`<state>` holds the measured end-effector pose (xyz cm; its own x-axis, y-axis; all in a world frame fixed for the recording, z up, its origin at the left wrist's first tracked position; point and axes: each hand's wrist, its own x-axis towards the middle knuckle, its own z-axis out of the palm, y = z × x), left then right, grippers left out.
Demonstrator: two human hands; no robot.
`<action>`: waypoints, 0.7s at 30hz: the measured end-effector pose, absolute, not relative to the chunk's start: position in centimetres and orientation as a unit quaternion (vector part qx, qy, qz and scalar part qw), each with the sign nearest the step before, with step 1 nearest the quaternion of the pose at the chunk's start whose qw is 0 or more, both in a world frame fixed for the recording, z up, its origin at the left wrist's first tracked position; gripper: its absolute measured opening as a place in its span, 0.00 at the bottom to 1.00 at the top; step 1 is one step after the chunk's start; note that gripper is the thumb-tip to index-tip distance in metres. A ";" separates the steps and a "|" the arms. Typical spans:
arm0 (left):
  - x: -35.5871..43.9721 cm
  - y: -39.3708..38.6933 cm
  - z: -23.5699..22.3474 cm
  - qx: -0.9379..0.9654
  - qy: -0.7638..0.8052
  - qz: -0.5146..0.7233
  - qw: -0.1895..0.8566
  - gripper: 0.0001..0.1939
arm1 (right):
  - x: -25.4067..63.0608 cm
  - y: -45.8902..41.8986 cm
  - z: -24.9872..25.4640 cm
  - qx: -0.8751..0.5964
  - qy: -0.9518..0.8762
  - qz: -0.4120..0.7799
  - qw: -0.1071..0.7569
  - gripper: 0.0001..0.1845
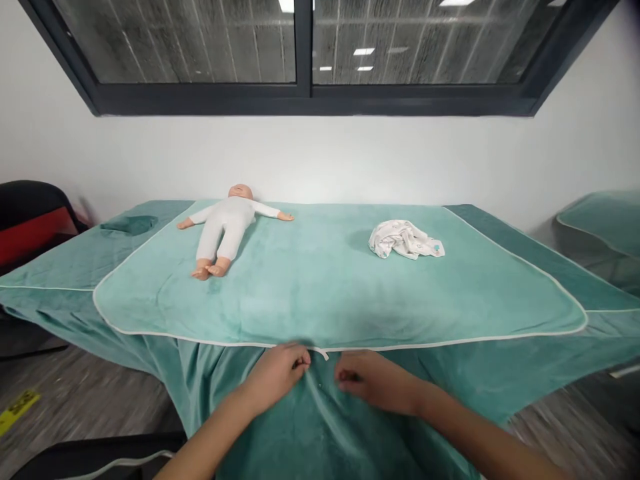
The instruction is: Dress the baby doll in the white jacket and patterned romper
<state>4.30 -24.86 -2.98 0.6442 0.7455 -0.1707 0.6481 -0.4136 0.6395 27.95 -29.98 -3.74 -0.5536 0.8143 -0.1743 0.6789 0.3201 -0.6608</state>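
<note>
My left hand (285,367) rests with curled fingers at the front edge of the light green blanket (310,287), overlapping its white piping. Just right of a small white tag (320,352) on that edge, my right hand (369,379) is loosely closed, slightly blurred. Nothing shows in either hand, and the hands are apart. Back left on the blanket, a baby doll (227,223) in a white bodysuit lies on its back, arms spread and feet toward me. A crumpled white printed cloth (404,240) lies to the right.
A darker green cover (120,247) lies under the blanket and hangs in folds down the front. A small dark green cloth (131,225) sits at the left. A black and red chair (37,223) stands beyond it. Behind is a white wall with a dark-framed window (305,99).
</note>
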 end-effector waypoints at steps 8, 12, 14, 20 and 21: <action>4.1 -25.2 -9.2 0.779 0.483 0.187 0.352 0.12 | 23.5 -28.3 -10.6 -0.528 -0.762 0.357 0.114 0.04; 4.0 -25.2 -9.9 0.753 0.498 0.234 0.360 0.13 | 23.1 -28.4 -11.4 -0.540 -0.767 0.337 0.077 0.07; 4.0 -25.2 -10.0 0.750 0.497 0.258 0.352 0.12 | 23.3 -28.2 -11.7 -0.551 -0.762 0.332 0.080 0.08; 4.5 -27.7 -10.4 0.779 0.426 0.211 0.408 0.12 | 24.3 -27.6 -11.9 -0.590 -0.688 0.388 0.170 0.08; 4.8 -28.4 -10.3 0.783 0.406 0.182 0.436 0.12 | 24.3 -27.5 -11.7 -0.591 -0.672 0.406 0.186 0.07</action>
